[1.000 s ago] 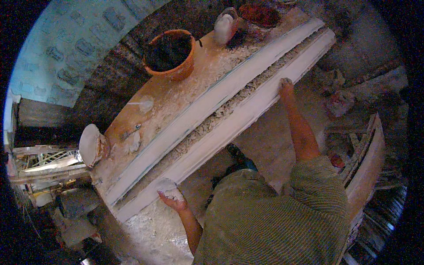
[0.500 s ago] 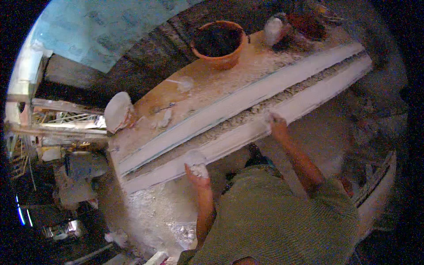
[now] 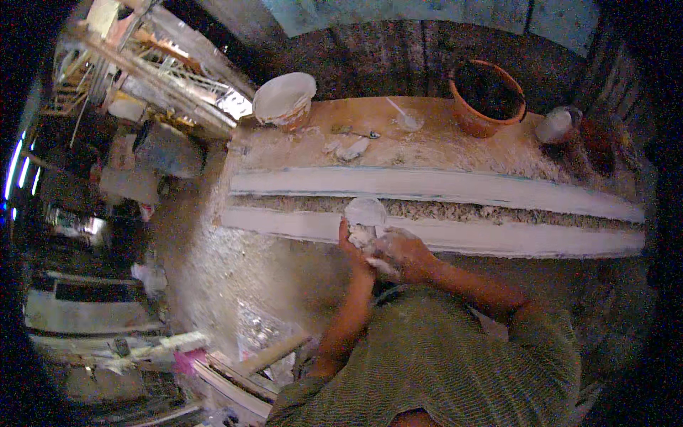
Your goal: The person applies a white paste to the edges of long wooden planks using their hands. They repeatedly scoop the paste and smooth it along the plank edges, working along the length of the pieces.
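Note:
Two long white strips [image 3: 441,183] lie side by side across the table, with crumbly grey-white debris in the gap between them. Above the nearer strip [image 3: 299,222], my left hand [image 3: 356,248] is closed around a round, translucent, cup-like thing [image 3: 366,212] with lumpy white stuff at its near side. My right hand [image 3: 404,253] meets it from the right, fingers curled and whitened. Whatever those fingers hold, if anything, is hidden. Both hands are in front of my body, close together.
A white tub [image 3: 286,99] stands at the back left of the wooden table [image 3: 334,114]. An orange bucket [image 3: 491,99] with dark insides and a white-topped container [image 3: 555,127] stand at the back right. Between them lie a clear cup [image 3: 410,122] and white scraps [image 3: 351,149].
My right hand has come off the nearer strip and moved left to meet my left hand at the cup-like thing. The view has turned, so the strips now run nearly level.

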### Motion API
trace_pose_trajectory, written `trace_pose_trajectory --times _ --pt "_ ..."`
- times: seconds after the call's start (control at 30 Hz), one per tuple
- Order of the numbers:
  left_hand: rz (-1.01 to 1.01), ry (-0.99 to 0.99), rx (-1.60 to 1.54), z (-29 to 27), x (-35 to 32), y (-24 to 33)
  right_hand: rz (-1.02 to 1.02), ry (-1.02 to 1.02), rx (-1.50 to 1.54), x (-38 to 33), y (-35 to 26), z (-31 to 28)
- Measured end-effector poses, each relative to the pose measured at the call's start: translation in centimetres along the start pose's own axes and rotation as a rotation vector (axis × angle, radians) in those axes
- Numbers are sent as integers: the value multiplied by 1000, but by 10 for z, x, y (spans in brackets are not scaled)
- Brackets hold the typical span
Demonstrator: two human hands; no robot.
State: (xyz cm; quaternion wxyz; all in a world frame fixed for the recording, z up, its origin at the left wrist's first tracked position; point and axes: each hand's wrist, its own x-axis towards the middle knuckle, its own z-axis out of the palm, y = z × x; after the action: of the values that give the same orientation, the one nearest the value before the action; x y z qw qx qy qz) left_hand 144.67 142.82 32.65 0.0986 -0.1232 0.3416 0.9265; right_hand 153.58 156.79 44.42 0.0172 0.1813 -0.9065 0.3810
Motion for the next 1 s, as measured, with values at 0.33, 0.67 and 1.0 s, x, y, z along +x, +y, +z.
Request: trace_pose_trajectory --times 0.33,0.67,1.0 --pt "-70 46 -315 -17 -11 60 384 55 151 102 10 21" --pt "293 107 -389 -67 -16 56 259 -214 -250 123 95 -3" --pt "378 -444 -1132 -39 -126 -11 -372 -250 -398 208 212 56"
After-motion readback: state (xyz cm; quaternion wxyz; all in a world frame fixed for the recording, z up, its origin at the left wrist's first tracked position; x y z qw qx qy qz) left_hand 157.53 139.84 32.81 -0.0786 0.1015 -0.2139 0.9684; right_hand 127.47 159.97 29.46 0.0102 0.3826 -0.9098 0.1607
